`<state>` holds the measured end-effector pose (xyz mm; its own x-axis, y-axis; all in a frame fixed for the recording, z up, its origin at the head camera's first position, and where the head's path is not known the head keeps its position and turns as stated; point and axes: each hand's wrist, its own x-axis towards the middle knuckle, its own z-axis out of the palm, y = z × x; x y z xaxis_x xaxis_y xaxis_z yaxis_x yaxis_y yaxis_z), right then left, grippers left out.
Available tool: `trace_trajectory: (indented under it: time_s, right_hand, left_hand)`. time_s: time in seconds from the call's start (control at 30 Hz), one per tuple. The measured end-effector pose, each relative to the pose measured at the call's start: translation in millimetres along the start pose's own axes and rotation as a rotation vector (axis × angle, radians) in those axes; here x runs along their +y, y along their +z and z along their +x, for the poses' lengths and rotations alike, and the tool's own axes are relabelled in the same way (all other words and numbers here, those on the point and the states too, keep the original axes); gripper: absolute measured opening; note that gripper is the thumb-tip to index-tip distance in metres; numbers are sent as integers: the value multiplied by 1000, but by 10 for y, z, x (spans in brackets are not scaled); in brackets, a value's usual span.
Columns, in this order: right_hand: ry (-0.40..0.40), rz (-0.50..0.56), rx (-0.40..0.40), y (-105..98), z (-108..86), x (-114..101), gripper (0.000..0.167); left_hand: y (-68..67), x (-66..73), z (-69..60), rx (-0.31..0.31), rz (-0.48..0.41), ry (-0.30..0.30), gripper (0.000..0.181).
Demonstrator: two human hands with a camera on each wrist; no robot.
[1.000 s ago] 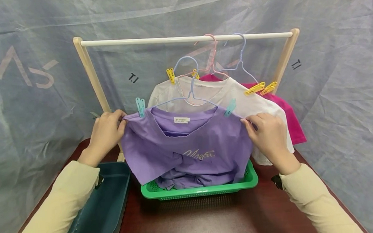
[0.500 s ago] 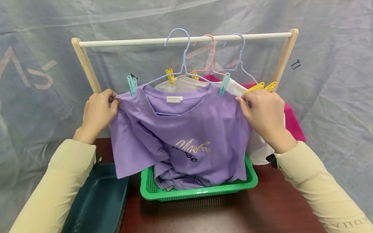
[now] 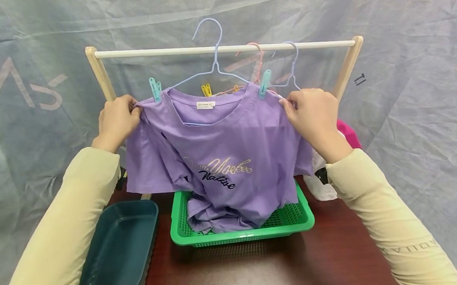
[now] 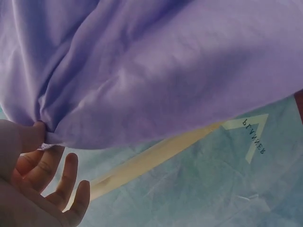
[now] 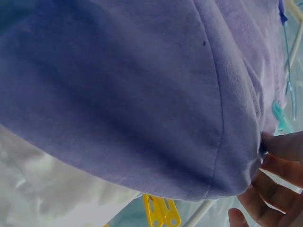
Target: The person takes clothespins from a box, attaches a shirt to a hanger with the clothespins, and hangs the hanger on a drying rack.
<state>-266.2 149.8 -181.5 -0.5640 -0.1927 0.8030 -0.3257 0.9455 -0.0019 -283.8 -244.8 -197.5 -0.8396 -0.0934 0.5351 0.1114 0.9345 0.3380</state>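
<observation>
A purple T-shirt [image 3: 228,142] hangs spread between my hands, with a light blue hanger [image 3: 215,65] inside its neck. Teal clothespins [image 3: 264,84] are clipped at both shoulders. My left hand [image 3: 116,122] pinches the shirt's left shoulder between thumb and fingers; the left wrist view shows the cloth [image 4: 156,80] bunched there. At the other shoulder, my right hand [image 3: 314,116] pinches the fabric in the same way. The hanger's hook rises above the white rail [image 3: 150,52], in front of it and seemingly apart. The shirt's lower part droops into a green basket [image 3: 243,235].
Behind the purple shirt, a white shirt [image 3: 320,189] and a magenta shirt [image 3: 349,134] hang from a pink hanger [image 3: 261,61] and another blue hanger [image 3: 293,66] on the wooden-sided rack. Yellow clothespins [image 3: 206,90] hold them. A dark teal tray [image 3: 119,247] lies at the left.
Both hands have raised the purple shirt and its hanger, drifting slightly left. The hook has gone from below the rail to above it, and more of the shirt has come out of the basket.
</observation>
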Motion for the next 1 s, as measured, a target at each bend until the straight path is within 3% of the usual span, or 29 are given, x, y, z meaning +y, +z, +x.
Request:
trace_trajectory:
  time_s: [0.37,0.77,1.0]
  right_hand:
    - [34,-5,-98,52,47,-73,26]
    - [-18,3,-103,159,-94,-125,28]
    - [-49,10,-83,221,-160,-115,29]
  left_hand:
    - [109,-57,38,-44,32,-65,30]
    - [262,-175,-56,-60,24,-74,30]
    - [321,-206,-99,-102,19,-94,30]
